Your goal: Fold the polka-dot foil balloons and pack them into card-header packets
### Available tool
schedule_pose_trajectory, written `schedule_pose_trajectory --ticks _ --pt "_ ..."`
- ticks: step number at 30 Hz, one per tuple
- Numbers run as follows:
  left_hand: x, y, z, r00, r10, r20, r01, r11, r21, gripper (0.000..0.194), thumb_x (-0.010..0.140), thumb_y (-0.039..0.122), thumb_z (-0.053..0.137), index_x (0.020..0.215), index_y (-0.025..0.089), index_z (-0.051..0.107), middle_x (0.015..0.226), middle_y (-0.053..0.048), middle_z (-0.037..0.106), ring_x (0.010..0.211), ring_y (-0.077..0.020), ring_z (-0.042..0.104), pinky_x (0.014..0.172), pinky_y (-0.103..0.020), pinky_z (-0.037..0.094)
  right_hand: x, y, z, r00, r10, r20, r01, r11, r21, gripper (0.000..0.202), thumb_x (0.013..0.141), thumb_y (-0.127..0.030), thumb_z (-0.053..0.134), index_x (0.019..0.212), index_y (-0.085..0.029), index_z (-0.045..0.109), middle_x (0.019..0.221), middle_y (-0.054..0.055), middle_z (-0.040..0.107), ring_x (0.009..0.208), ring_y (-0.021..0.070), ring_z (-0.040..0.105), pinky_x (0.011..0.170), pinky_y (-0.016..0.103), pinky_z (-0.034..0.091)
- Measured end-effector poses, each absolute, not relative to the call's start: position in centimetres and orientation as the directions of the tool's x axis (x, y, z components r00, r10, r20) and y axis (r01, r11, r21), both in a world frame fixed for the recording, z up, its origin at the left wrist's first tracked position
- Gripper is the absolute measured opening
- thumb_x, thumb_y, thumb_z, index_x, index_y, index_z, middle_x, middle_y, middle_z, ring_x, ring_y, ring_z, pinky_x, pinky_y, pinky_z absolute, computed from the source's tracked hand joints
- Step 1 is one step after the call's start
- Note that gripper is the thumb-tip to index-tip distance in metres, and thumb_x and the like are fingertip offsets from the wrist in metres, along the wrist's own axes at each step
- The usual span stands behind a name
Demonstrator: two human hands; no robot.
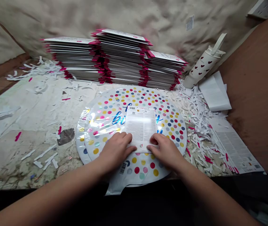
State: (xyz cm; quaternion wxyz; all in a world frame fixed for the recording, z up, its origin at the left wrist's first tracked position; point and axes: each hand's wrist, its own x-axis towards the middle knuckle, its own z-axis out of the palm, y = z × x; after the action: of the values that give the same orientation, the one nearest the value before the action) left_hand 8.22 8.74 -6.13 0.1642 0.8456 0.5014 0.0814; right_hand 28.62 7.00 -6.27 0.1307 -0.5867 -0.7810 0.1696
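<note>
A flat white packet, printed with small text and a barcode, lies over the middle of a polka-dot foil balloon. My left hand grips the packet's lower left edge, its thumb along the bottom. At the lower right corner, my right hand pinches the packet with thumb and curled fingers. The balloon is flat and uninflated, with blue lettering partly hidden under the packet. Its tail with a barcode points toward me, and a second dotted edge shows beneath it at the left.
Three stacks of white packets with pink edges line the wall. A white tumbler with hearts leans at the back right, near a folded white sheet. Shredded paper and printed sheets cover the right side; paper scraps lie left.
</note>
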Motion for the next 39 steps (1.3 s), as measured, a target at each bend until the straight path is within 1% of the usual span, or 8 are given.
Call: schedule_pose_trajectory --ticks 5,9,12,15,20,25,30,39 --pt "7.9 10.6 -6.1 0.479 0.873 -0.096 0.831 -0.415 0.370 0.015 0.081 0.031 0.051 0.086 0.018 0.053 0.084 -0.006 0.056 0.072 -0.0217 0.055 0.060 -0.030 0.040 27.3 6.6 -6.6 -0.570 0.814 0.108 0.808 0.580 -0.107 0.038 0.078 -0.020 0.058 0.116 -0.019 0.056 0.124 0.016 0.053 0.110 0.0317 0.051 0.082 0.044 0.047" --pt "7.0 9.2 -4.6 0.423 0.906 0.025 0.712 -0.349 0.609 0.016 0.082 0.025 0.045 0.094 0.021 0.055 0.094 -0.005 0.056 0.083 -0.0198 0.055 0.069 -0.029 0.042 26.5 6.1 -6.5 -0.590 0.803 0.084 0.807 0.586 0.068 0.038 0.082 -0.011 0.047 0.119 -0.009 0.054 0.118 0.025 0.055 0.095 0.0359 0.060 0.065 0.046 0.051" --pt "7.2 7.0 -3.3 0.468 0.812 -0.348 0.469 0.105 0.877 0.023 0.080 0.041 0.051 0.081 0.018 0.057 0.072 -0.001 0.058 0.061 -0.0139 0.054 0.054 -0.023 0.041 26.4 6.2 -5.3 -0.600 0.772 0.209 0.800 0.589 0.118 0.037 0.083 -0.007 0.039 0.115 -0.004 0.057 0.112 0.027 0.059 0.080 0.0319 0.064 0.056 0.043 0.051" --pt "7.8 5.9 -3.5 0.496 0.647 -0.580 0.045 0.647 0.761 0.031 0.078 0.047 0.054 0.085 0.017 0.056 0.081 -0.004 0.062 0.057 -0.0108 0.057 0.048 -0.019 0.041 26.3 5.7 -4.3 -0.643 0.664 0.382 0.746 0.656 0.114 0.036 0.084 -0.006 0.037 0.113 -0.002 0.058 0.111 0.024 0.061 0.087 0.0291 0.063 0.066 0.042 0.053" --pt "8.6 6.4 -5.2 0.281 0.755 -0.592 -0.316 0.655 0.686 0.015 0.074 0.023 0.067 0.073 0.013 0.056 0.068 -0.003 0.062 0.062 -0.0102 0.060 0.056 -0.018 0.047 26.1 4.4 -5.1 -0.621 0.560 0.548 0.684 0.729 0.030 0.030 0.083 -0.004 0.042 0.105 -0.005 0.063 0.101 0.019 0.067 0.096 0.0268 0.063 0.079 0.038 0.055" --pt "9.3 6.5 -5.2 0.346 0.742 -0.574 -0.549 0.656 0.518 0.006 0.076 0.018 0.063 0.079 0.016 0.058 0.072 0.001 0.064 0.069 -0.0109 0.061 0.071 -0.025 0.050 26.8 4.0 -5.4 -0.589 0.559 0.584 0.648 0.758 -0.071 0.026 0.082 -0.004 0.046 0.103 -0.004 0.062 0.097 0.020 0.068 0.093 0.0282 0.064 0.076 0.039 0.055" --pt "9.5 5.8 -5.4 0.230 0.864 -0.449 -0.312 0.502 0.806 0.022 0.076 0.035 0.063 0.082 0.014 0.058 0.076 -0.003 0.066 0.068 -0.0153 0.062 0.067 -0.028 0.051 27.1 4.5 -4.2 -0.420 0.828 0.371 0.576 0.560 -0.596 0.027 0.078 -0.026 0.061 0.103 -0.015 0.056 0.092 0.009 0.065 0.086 0.0193 0.061 0.076 0.032 0.052" --pt "9.6 5.6 -5.8 0.147 0.944 -0.294 -0.104 0.310 0.945 0.029 0.084 0.043 0.047 0.097 0.017 0.051 0.083 -0.003 0.064 0.070 -0.0168 0.062 0.064 -0.030 0.052 27.7 6.3 -4.7 -0.188 0.974 0.129 0.536 0.211 -0.818 0.019 0.089 -0.029 0.038 0.075 -0.020 0.047 0.071 0.002 0.053 0.065 0.0146 0.053 0.059 0.026 0.046"
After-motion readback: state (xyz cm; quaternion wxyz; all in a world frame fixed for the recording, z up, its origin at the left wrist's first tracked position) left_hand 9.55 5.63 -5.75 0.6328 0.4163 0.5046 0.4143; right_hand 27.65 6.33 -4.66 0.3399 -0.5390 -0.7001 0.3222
